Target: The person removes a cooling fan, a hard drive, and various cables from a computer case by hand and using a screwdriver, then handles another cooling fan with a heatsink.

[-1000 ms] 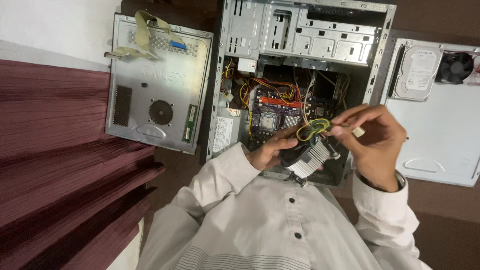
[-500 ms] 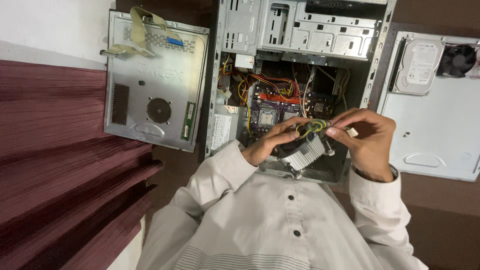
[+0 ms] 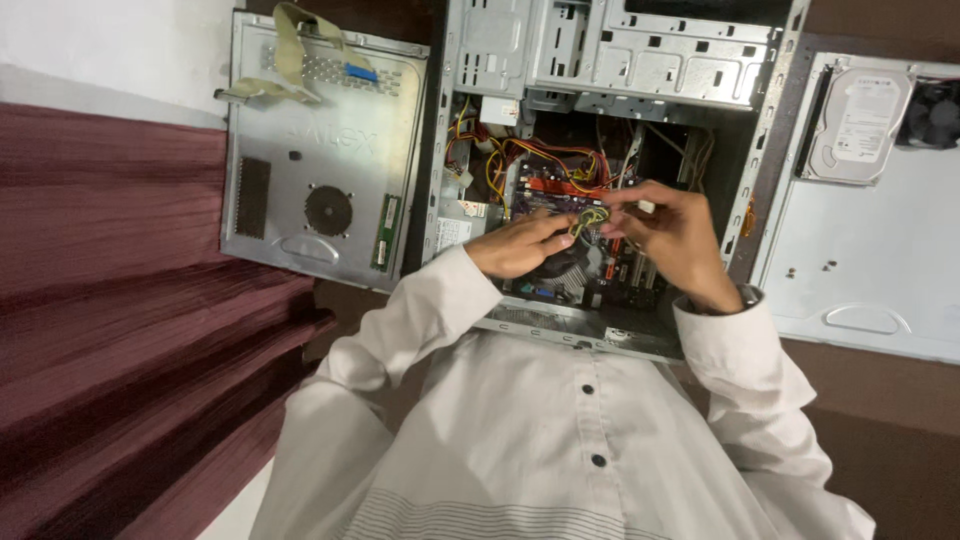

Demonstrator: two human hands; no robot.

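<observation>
An open desktop computer case (image 3: 610, 90) lies in front of me, its motherboard (image 3: 560, 195) and coloured cables showing. My left hand (image 3: 515, 245) rests on the black cooler fan (image 3: 565, 275) inside the case. My right hand (image 3: 665, 235) pinches a small bundle of yellow-green wires (image 3: 590, 215) just above the fan, the fingers of both hands meeting there. White sleeves cover both arms.
The grey side panel (image 3: 320, 150) lies to the left with a flat ribbon cable (image 3: 285, 50) and a memory stick (image 3: 385, 230) on it. A second panel (image 3: 870, 260) at right carries a hard drive (image 3: 860, 125) and a fan (image 3: 935, 110). Maroon fabric (image 3: 130, 330) lies at far left.
The cooler that was lifted in my hands now sits lower on the motherboard. Both hands have moved deeper into the case, and my right hand still pinches the wires.
</observation>
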